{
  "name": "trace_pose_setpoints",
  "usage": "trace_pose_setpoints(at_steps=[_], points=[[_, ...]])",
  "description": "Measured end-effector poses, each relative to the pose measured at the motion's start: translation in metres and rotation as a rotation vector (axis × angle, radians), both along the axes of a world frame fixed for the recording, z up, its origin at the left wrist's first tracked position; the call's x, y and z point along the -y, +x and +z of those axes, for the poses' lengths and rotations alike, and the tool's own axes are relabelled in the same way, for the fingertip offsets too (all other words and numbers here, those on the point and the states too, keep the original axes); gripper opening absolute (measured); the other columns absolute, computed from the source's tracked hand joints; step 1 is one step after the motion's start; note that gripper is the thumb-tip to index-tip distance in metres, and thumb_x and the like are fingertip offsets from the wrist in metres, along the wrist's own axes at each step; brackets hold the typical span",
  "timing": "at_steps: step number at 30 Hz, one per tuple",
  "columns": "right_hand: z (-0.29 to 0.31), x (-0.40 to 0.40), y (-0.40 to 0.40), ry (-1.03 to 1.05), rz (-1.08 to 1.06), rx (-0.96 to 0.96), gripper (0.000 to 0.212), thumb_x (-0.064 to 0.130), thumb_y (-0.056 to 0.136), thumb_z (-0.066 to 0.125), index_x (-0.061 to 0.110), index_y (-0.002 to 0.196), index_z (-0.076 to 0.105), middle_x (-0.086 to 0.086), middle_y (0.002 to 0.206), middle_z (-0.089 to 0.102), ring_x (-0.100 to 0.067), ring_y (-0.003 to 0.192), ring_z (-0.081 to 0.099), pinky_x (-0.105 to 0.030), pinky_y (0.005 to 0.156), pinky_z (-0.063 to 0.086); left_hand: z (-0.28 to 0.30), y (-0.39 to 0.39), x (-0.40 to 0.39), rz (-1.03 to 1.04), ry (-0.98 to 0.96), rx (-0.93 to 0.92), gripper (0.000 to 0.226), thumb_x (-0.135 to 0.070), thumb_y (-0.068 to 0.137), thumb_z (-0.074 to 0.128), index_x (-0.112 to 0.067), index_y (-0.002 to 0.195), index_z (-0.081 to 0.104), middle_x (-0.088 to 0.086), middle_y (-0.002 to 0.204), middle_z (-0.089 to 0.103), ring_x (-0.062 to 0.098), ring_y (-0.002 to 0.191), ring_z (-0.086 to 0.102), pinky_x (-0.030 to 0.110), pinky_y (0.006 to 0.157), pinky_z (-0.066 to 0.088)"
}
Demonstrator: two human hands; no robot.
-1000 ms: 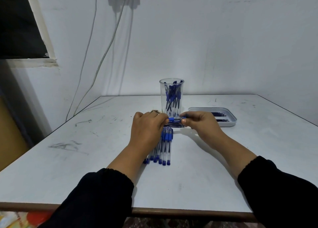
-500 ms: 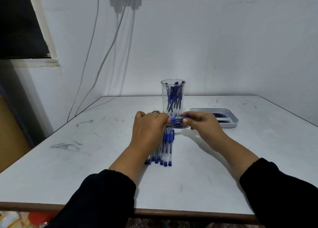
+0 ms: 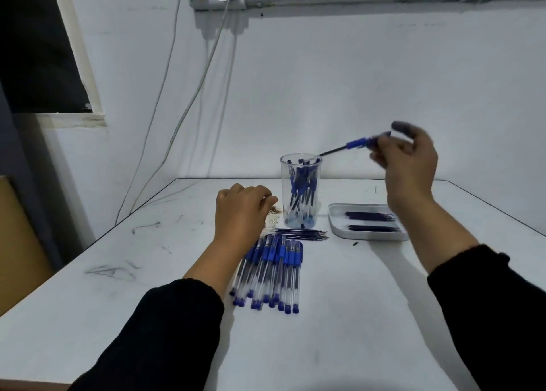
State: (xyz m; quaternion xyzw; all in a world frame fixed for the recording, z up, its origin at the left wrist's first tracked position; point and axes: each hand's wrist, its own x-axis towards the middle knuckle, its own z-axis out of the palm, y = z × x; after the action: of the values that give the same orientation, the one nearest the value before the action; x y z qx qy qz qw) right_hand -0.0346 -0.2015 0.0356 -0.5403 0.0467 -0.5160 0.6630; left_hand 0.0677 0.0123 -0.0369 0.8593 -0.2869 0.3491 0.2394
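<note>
My right hand (image 3: 407, 166) is raised above the table and pinches a blue-capped pen (image 3: 348, 147) by its cap end. The pen's thin dark end points left and down at the rim of a clear plastic cup (image 3: 285, 183) that holds several blue pens. My left hand (image 3: 240, 210) hovers low over the table left of the cup, fingers loosely curled, with nothing seen in it. Just below it, a row of several clear pens with blue caps (image 3: 271, 272) lies on the white table (image 3: 354, 316).
Several thin dark refills (image 3: 301, 233) lie in front of the cup. A grey tray (image 3: 335, 222) to the right holds more dark refills (image 3: 369, 216). Small bits (image 3: 273, 217) lie beside my left hand. Cables (image 3: 189, 101) hang down the wall at the left.
Both hands held one pen together low in front of the cup. Now my right hand has lifted that pen up and to the right, and my left hand has let go and stayed low.
</note>
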Motion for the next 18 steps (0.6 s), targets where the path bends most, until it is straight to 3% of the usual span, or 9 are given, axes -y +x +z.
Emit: trace_pose_setpoints(at_steps=[4,9,12,18], points=[[0.037,0.0,0.028,-0.341,-0.19,-0.088,0.019,0.004,0.085,0.058,0.019,0.097,0.062,0.007,0.075,0.067,-0.011,0.077,0.069,-0.027,0.078,0.055,0.028,0.009,0.022,-0.031,-0.023,-0.264,0.057,-0.052,0.089,0.054,-0.021,0.136,0.047,0.0,0.123,0.06,0.023,0.123,0.04,0.038,0.098,0.027],[0.047,-0.016,0.067,-0.654,-0.177,-0.314,0.023,0.008,0.086,0.056,0.02,0.101,0.069,-0.002,0.083,0.07,-0.017,0.084,0.068,-0.027,0.082,0.052,0.049,0.015,0.053,-0.104,-0.094,-0.548,0.09,-0.061,0.081,0.059,-0.015,0.147,0.02,0.01,0.142,0.044,0.03,0.131,0.037,0.039,0.1,0.03],[0.04,-0.025,0.082,-0.772,-0.172,-0.481,0.025,0.009,0.089,0.055,0.016,0.107,0.07,-0.004,0.093,0.072,-0.018,0.086,0.067,-0.026,0.081,0.051,0.045,0.019,0.064,-0.155,-0.156,-0.617,0.085,-0.057,0.083,0.061,-0.015,0.145,0.02,0.008,0.137,0.049,0.029,0.127,0.043,0.039,0.099,0.03],[0.022,-0.026,0.093,-0.981,-0.277,-0.786,0.029,0.014,0.089,0.05,0.023,0.108,0.07,0.004,0.112,0.068,-0.02,0.107,0.059,-0.036,0.093,0.044,0.037,0.018,0.066,-0.137,-0.202,-0.562,0.071,-0.05,0.086,0.06,-0.02,0.141,0.026,0.004,0.123,0.057,0.028,0.115,0.051,0.039,0.095,0.035]])
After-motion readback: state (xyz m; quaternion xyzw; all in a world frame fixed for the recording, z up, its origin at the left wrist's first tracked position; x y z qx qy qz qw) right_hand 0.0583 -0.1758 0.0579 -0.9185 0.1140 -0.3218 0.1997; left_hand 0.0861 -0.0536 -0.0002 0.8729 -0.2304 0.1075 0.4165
